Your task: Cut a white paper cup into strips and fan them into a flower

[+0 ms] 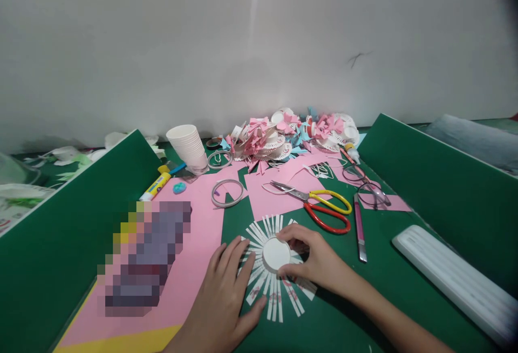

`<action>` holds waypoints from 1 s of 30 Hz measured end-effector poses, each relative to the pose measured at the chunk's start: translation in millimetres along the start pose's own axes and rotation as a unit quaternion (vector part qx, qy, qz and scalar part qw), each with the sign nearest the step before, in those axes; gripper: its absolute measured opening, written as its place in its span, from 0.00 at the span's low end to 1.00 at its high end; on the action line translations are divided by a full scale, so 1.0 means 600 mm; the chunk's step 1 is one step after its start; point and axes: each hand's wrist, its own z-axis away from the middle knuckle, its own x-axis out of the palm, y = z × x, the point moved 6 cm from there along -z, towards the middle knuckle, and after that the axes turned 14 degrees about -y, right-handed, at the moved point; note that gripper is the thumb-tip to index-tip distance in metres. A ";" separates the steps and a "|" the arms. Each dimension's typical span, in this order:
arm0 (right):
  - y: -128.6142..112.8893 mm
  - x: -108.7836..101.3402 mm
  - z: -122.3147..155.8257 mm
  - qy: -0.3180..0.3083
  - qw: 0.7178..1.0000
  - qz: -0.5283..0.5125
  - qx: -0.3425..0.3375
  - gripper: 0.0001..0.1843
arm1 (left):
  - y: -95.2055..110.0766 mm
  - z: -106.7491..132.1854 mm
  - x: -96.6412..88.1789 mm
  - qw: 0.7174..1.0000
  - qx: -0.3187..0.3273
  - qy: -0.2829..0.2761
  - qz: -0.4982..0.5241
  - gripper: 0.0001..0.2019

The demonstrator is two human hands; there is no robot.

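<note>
Fringed paper cup (276, 266), flattened on desk (343, 320): left hand (226, 299) spread flat beside it; right hand (313, 258) pinching its round base.

free: green mat (348, 310) | blocked: scissors (324, 207), knife (359, 229)

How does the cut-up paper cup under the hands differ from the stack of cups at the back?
The cut paper cup lies flattened, its wall slit into strips fanned around the base; the stacked paper cups stand whole, upside down and tilted. The flattened one is single, the others nested. Both are white.
</note>
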 end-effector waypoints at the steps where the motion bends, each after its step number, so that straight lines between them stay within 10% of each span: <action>1: 0.001 0.000 0.000 0.000 1.000 0.000 -0.002 0.21 | 0.001 0.000 0.000 1.000 0.000 -0.001 0.001 0.21; 30: 0.001 0.001 0.001 0.034 0.998 0.046 0.013 0.19 | -0.002 0.003 -0.004 0.999 -0.014 0.005 0.050 0.17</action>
